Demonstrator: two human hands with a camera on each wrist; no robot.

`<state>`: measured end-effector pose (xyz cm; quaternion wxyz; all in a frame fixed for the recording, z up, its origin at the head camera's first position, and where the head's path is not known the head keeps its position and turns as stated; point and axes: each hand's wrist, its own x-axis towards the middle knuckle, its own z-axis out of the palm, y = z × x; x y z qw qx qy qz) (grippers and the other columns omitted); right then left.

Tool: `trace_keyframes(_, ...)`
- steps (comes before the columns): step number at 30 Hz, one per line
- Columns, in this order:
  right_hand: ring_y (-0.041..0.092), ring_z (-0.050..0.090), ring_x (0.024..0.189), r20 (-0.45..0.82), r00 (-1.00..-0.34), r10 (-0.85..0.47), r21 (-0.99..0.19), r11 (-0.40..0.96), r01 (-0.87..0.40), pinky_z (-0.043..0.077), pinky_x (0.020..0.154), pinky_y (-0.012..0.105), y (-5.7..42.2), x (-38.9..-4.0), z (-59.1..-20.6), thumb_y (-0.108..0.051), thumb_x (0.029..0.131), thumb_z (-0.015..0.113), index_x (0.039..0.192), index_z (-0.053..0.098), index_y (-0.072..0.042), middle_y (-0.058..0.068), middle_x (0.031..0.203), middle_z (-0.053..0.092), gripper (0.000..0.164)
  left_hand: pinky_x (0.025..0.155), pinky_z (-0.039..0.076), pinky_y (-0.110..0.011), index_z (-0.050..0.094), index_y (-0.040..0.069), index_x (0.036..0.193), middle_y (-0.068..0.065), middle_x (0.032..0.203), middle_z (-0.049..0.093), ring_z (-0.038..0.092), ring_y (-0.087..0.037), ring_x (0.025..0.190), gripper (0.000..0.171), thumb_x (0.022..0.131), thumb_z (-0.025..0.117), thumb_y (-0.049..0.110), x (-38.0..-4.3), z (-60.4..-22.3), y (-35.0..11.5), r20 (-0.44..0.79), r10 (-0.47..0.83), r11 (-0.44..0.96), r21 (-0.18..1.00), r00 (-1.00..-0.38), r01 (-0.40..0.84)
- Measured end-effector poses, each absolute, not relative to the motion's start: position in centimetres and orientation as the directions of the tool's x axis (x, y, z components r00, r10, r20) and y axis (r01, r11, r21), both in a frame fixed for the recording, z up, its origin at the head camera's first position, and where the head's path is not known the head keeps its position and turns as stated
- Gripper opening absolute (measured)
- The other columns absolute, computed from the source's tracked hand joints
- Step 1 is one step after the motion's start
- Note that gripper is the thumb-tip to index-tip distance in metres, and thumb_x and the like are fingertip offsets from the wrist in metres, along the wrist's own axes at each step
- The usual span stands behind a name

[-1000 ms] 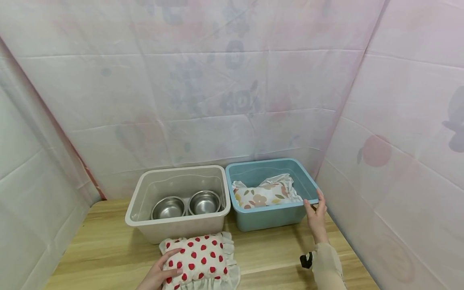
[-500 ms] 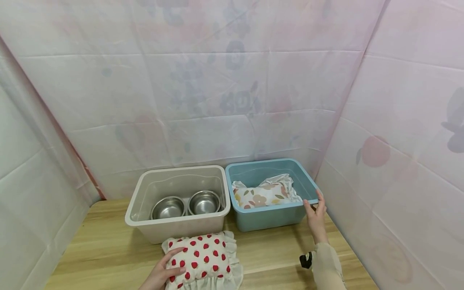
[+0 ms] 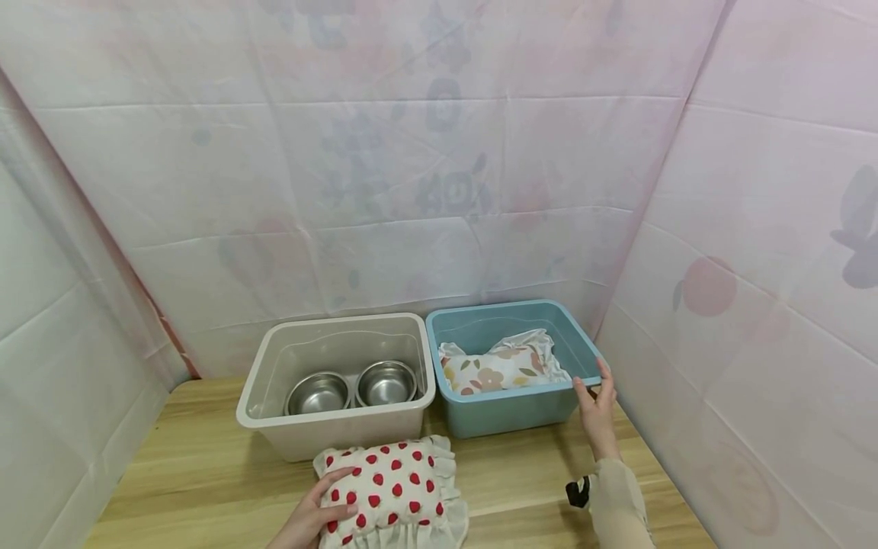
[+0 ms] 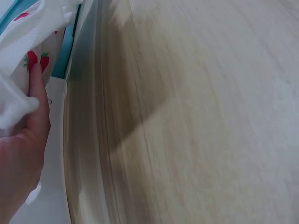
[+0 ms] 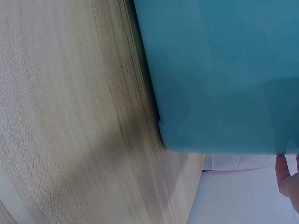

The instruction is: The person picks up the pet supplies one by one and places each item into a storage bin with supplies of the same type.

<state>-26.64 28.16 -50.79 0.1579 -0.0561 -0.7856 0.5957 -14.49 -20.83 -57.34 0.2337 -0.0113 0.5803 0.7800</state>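
My left hand [image 3: 317,505] grips the left side of a small frilled cushion [image 3: 394,488] with red strawberries on cream cloth. The cushion is held in front of the beige bin [image 3: 336,427], its ruffled edge toward me and to the right. In the left wrist view the fingers [image 4: 39,107] lie along the cushion's cloth. At the front right corner of the blue bin [image 3: 507,415], my right hand [image 3: 599,412] holds the rim between thumb and fingers. A floral cushion [image 3: 494,372] with white frills lies inside that bin.
Two steel bowls [image 3: 318,395] stand side by side inside the beige bin. Both bins stand next to each other on a wooden table [image 3: 185,473], close to the back cloth wall [image 3: 384,175]. Another cloth wall [image 3: 768,343] borders the right side.
My left hand has shifted slightly to the right together with the strawberry cushion. The right hand and both bins have stayed in place.
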Motion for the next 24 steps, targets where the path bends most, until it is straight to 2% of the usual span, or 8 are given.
trace_keyframes(2, 0.042, 0.019, 0.136, 0.178, -0.945, 0.273, -0.956, 0.275, -0.1, 0.031, 0.095, 0.034, 27.7, -26.2, -49.9, -0.022, 0.102, 0.049, 0.157, 0.007, -0.01, 0.022, 0.157, 0.004, 0.071, 0.094, 0.051, -0.041, 0.054, 0.024, 0.135, -0.005, 0.129, 0.057, 0.063, -0.02, 0.108, 0.048, 0.091, 0.068, 0.01, -14.5, -57.2, -20.7, -0.285, 0.353, -0.222, 0.9, -0.891, -0.376)
trace_keyframes(7, 0.042, 0.024, 0.134, 0.177, -0.944, 0.278, -0.957, 0.271, -0.099, 0.031, 0.094, 0.032, 27.0, -25.6, -49.0, -0.019, 0.102, 0.048, 0.157, 0.008, -0.007, 0.024, 0.156, 0.005, 0.069, 0.094, 0.05, -0.042, 0.052, 0.023, 0.137, -0.004, 0.13, 0.055, 0.062, -0.021, 0.11, 0.05, 0.092, 0.067, 0.009, -14.6, -56.8, -20.1, -0.259, 0.37, -0.248, 0.898, -0.892, -0.363)
trace_keyframes(11, 0.04, 0.022, 0.135, 0.19, -0.939, 0.286, -0.956, 0.272, -0.111, 0.032, 0.093, 0.03, 27.7, -26.4, -50.3, -0.019, 0.101, 0.05, 0.157, 0.009, -0.01, 0.02, 0.157, 0.006, 0.07, 0.095, 0.05, -0.04, 0.055, 0.029, 0.131, -0.004, 0.13, 0.054, 0.061, -0.019, 0.11, 0.046, 0.091, 0.067, 0.008, -14.7, -56.4, -19.7, -0.249, 0.371, -0.255, 0.899, -0.895, -0.356)
trace_keyframes(15, 0.039, 0.021, 0.136, 0.212, -0.934, 0.288, -0.95, 0.285, -0.127, 0.031, 0.094, 0.029, 28.4, -27.1, -51.8, -0.023, 0.102, 0.05, 0.158, 0.008, -0.014, 0.017, 0.158, 0.005, 0.07, 0.095, 0.05, -0.039, 0.055, 0.028, 0.132, -0.005, 0.131, 0.051, 0.06, -0.017, 0.11, 0.048, 0.091, 0.067, 0.008, -14.9, -56.1, -19.4, -0.241, 0.369, -0.252, 0.904, -0.898, -0.346)
trace_keyframes(24, 0.042, 0.025, 0.134, 0.194, -0.939, 0.285, -0.952, 0.286, -0.11, 0.031, 0.099, 0.043, 28.4, -27.0, -52.0, -0.033, 0.102, 0.049, 0.158, 0.006, -0.021, 0.021, 0.156, 0.004, 0.072, 0.096, 0.049, -0.041, 0.054, 0.023, 0.135, -0.007, 0.133, 0.05, 0.059, -0.018, 0.112, 0.05, 0.09, 0.069, 0.007, -15.0, -55.3, -18.5, -0.236, 0.356, -0.255, 0.906, -0.904, -0.337)
